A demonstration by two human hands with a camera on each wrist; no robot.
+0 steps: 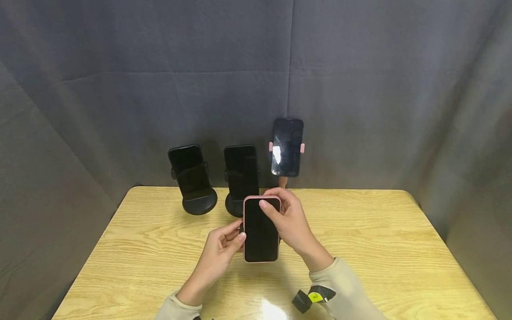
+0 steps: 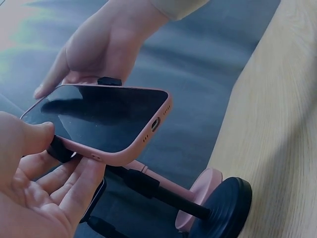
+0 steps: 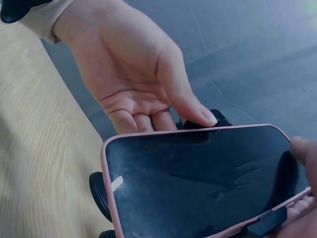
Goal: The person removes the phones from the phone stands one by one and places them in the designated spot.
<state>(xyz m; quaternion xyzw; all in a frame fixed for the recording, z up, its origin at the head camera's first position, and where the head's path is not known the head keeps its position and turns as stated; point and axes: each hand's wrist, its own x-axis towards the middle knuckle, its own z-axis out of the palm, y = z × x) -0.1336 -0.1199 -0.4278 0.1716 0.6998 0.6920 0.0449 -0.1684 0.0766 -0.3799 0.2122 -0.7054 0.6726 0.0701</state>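
A smartphone in a pink case point(image 1: 261, 229), its screen dark, faces me between black clamp arms, one clamp arm point(image 2: 110, 81) showing along its far edge. Behind it, a black phone stand point(image 2: 228, 208) with a round base shows in the left wrist view. My left hand point(image 1: 220, 249) pinches the clamp arm at the phone's left edge, thumb in front and fingers curled behind. With the thumb on the screen's upper right and the other fingers behind the top end, my right hand point(image 1: 290, 220) grips the phone. Those right fingers are mostly hidden.
At the back of the wooden table point(image 1: 360, 240), two dark phones stand in black holders, the left phone point(image 1: 188, 171) and the middle phone point(image 1: 241, 171). Another phone point(image 1: 287, 146) sits higher in a pink holder. Grey curtain point(image 1: 380, 111) surrounds the table.
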